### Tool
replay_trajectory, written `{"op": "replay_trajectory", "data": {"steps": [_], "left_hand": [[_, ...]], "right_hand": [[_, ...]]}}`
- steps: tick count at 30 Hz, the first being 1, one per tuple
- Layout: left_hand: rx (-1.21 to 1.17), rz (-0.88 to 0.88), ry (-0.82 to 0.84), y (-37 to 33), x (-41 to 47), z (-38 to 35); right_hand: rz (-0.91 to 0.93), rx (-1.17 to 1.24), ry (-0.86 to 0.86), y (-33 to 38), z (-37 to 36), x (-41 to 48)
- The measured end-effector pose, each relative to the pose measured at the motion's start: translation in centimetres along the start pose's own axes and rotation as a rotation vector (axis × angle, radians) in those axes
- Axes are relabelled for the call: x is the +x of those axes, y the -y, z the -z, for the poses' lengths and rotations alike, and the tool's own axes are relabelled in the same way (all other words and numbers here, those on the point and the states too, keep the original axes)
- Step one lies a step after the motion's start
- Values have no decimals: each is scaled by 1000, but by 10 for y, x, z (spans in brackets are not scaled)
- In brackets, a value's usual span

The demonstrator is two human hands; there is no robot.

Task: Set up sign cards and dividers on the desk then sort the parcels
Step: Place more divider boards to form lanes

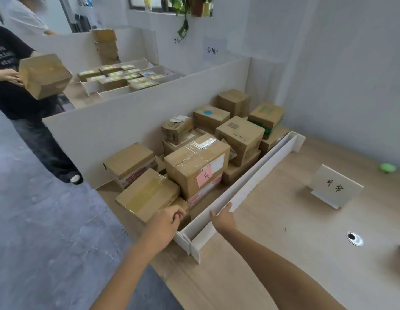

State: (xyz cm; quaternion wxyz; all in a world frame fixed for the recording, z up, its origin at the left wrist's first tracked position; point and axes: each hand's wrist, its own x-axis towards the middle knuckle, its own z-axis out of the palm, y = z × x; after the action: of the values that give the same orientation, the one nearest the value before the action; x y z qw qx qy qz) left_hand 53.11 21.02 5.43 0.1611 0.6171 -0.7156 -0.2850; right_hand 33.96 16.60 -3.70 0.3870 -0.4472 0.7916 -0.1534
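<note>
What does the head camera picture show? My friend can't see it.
A person's right hand grips the near end of a long white divider standing on a wooden desk. Cardboard parcels are piled on its left, where the left hand hovers, and a white sign card stands on its right.

- A parcel-sorting workroom: taped cardboard parcels (195,168) lie heaped on a wooden bench (273,242).
- Tall white partition boards (127,113) split the benches into bays; a low divider (257,175) fences the heap.
- A handwritten sign card (336,186) stands on the bench, and a paper notice (212,49) hangs on the wall.
- At the next bay another person (13,86) holds a box (44,74).
</note>
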Motion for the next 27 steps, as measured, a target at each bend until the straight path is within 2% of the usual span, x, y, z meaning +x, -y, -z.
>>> {"op": "replay_trajectory", "data": {"steps": [3, 7, 11, 19, 27], "left_hand": [[22, 8, 40, 11, 19, -7], [26, 29, 98, 24, 34, -8], [19, 22, 131, 29, 47, -4], [23, -229, 182, -4, 55, 9], [-15, -504, 298, -34, 14, 4]], "right_hand": [[-24, -72, 33, 0, -19, 16], [-119, -90, -62, -1, -32, 17], [-105, -141, -106, -21, -31, 11], [-96, -6, -413, -25, 26, -34], [-62, 30, -622, -24, 59, -135]]}}
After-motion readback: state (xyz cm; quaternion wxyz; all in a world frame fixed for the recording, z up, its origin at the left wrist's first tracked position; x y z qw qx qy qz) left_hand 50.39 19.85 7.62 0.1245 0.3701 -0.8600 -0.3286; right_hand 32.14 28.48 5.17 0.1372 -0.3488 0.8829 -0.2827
